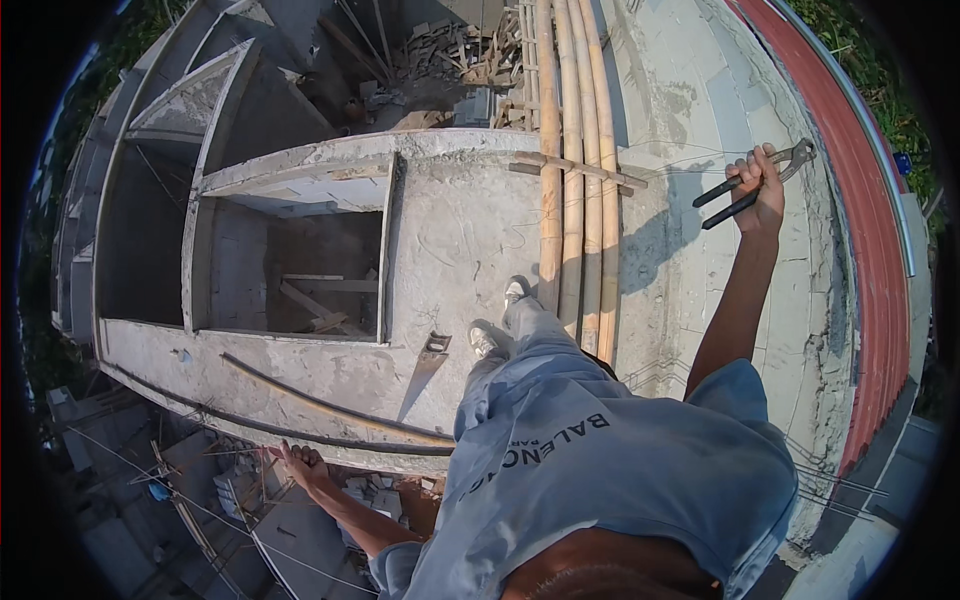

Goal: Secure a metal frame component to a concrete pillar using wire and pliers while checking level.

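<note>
While the person stands on the concrete slab [440, 230] beside a bundle of bamboo poles [575, 150], the right hand [762, 190] is raised out to the side, closed around the handles of a pair of pincers [760, 178] whose jaws point away toward the red roof edge [860, 200]. The left hand [300, 462] reaches down and back, its fingers curled at the slab's outer rim, close to a dark pipe [330, 410] that curves along that edge; whether it grips the rim or something thin there, I cannot tell. A trowel [428, 358] lies on the slab just by the shoes. A wooden batten [580, 168] crosses the poles, with thin wire trailing near it. As for progress, I would judge the poles already laid and crossed, but no fresh tie is being made, the pincers held well clear of them.
</note>
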A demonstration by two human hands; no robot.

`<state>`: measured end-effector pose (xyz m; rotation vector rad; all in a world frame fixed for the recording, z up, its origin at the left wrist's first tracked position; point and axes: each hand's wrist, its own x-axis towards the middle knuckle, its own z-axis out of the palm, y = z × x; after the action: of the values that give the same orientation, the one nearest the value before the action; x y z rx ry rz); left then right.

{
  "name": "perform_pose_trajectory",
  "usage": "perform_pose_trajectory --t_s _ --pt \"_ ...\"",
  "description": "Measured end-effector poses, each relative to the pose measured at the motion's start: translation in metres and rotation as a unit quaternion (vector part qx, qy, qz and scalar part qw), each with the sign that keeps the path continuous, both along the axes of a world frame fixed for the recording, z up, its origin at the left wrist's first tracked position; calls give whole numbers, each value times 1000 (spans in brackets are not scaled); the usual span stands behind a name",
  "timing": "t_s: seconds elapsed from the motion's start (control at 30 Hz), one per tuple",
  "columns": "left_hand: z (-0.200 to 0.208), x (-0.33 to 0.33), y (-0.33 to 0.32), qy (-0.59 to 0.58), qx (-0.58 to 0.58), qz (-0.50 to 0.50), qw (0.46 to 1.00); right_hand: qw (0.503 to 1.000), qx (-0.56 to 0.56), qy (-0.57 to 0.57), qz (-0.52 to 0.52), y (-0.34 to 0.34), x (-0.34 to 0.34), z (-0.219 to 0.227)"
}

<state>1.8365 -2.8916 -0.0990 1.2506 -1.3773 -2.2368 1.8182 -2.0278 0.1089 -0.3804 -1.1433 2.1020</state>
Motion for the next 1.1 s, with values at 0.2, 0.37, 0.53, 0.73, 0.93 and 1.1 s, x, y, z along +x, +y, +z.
perform_pose_trajectory --t_s 0.2,0.37,0.53,0.73,0.93,1.1 --pt "80 -142 238 150 -142 -328 922 998 6 -7 68 -23 -32 7" --pt "159 -211 456 282 -181 -566 753 985 31 -38 164 -62 -55 14" --pt "147 -206 590 364 -147 -784 482 984 -47 -10 171 -94 -71 16" --pt "128 -219 651 141 -237 -889 367 983 -151 24 104 -44 -100 -5" --pt "71 -307 677 310 -230 -806 450 994 -28 -98 -36 38 -174 -15" --pt "84 -447 729 159 -112 -739 645 950 102 -292 -50 73 -240 -12"
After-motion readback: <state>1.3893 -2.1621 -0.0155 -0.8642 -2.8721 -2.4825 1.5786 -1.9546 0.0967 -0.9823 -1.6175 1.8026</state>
